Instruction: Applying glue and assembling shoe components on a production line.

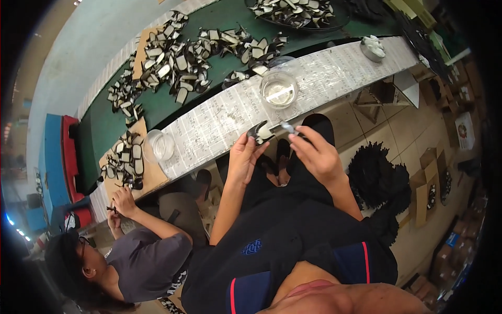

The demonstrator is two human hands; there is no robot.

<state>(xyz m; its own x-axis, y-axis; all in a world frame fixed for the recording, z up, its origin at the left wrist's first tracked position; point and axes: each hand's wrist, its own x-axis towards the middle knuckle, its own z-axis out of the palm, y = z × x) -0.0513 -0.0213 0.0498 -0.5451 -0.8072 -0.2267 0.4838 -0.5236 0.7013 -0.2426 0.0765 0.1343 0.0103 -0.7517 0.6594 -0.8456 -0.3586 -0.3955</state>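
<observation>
My left hand pinches a small black, curved piece with a pale flat face by its lower left side. It is held just off the front edge of the workbench. Close to its right, my right hand grips a small whitish, wad-like thing between thumb and fingers. A small gap shows between the wad and the piece. Beyond my hands, a round clear bowl stands on the bench's paper-covered strip.
Several similar black-and-pale pieces lie heaped on the green belt, more in a dark tray. A dish of white wads stands right; another clear container left. A co-worker handles pieces at left. Black material lies at right.
</observation>
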